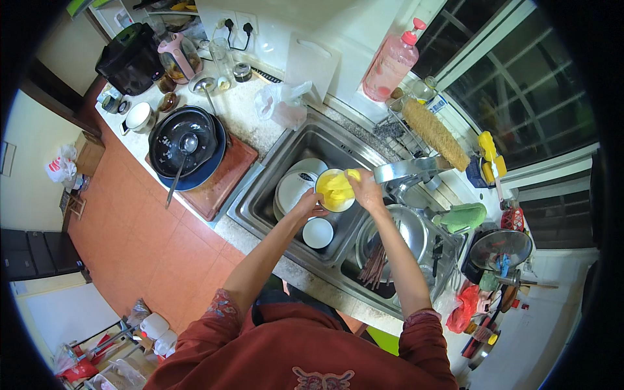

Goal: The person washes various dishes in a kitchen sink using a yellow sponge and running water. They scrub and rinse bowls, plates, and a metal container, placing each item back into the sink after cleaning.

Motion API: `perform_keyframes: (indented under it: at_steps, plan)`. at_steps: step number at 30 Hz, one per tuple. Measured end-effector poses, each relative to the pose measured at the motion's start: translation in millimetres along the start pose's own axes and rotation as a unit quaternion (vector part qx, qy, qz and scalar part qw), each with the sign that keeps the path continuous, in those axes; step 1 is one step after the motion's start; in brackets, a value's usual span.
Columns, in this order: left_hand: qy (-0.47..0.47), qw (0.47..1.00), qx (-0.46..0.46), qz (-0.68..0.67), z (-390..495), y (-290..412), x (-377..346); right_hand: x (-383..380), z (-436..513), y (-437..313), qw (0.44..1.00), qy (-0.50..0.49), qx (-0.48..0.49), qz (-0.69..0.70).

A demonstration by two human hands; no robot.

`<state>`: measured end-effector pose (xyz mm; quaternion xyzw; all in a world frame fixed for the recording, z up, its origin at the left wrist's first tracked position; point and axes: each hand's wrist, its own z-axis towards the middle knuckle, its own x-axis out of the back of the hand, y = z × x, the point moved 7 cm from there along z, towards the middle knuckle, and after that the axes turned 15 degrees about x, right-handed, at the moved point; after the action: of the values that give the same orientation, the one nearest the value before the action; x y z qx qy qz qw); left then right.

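Note:
Over the left basin of a steel double sink (258,195), my left hand (308,204) grips the rim of a white bowl (347,204) with a dark edge. My right hand (363,187) is closed on a yellow cloth or sponge (341,183), part of which lies inside the bowl. White plates (292,187) are stacked in the basin below, beside a small white bowl (318,233). Behind my right hand is the wide metal faucet (399,169). A steel basin (414,219) with a bundle of chopsticks (374,265) stands in the right basin, partly behind my right forearm.
To the left, a dark pan (183,126) holding a ladle (188,142) sits on a blue plate above a wooden cutting board (229,170). A plastic bag (282,105) lies behind the sink. A pink pump bottle (392,68) and a wire rack (402,129) stand near the window.

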<state>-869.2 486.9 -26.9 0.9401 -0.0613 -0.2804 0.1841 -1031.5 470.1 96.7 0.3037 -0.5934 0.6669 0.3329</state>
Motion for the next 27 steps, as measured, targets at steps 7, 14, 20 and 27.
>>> perform_keyframes:
  at_steps: [7, 14, 20, 27]
  plan:
    - [-0.04, 0.997, -0.024, -0.058, 1, -3, -6, -36, -17, 34, 0.873, 0.111, -0.131, 0.456]
    - [-0.035, 0.997, 0.012, -0.066, -16, -5, 3, -23, -15, 50, 0.959, 0.101, -0.009, 0.265]
    - [-0.029, 0.999, -0.014, -0.02, -28, 1, -5, -50, -18, 48, 0.976, 0.074, -0.04, 0.201]
    - [0.126, 0.957, -0.258, -0.053, -11, 4, 2, -145, -66, 50, 0.676, 0.355, -0.338, 0.551]
